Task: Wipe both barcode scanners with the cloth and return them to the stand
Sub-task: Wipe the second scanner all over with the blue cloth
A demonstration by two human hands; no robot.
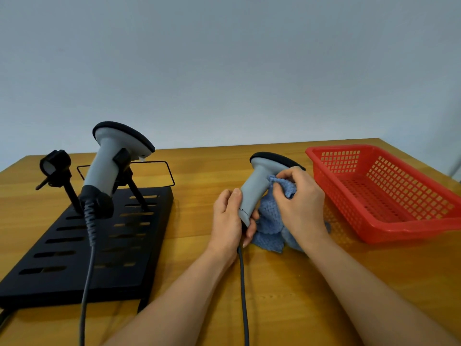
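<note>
My left hand grips the lower handle of a grey barcode scanner and holds it upright over the table's middle. My right hand pinches a blue cloth against the right side of that scanner's handle, with the rest of the cloth hanging down to the table. Its dark cable runs toward me. A second grey scanner sits in the right holder of the black stand at the left. The stand's left holder holds nothing.
A red plastic basket stands right of my right hand, close to the cloth. The second scanner's coiled cable trails over the stand toward the table's front edge. A black wire frame lies behind the stand.
</note>
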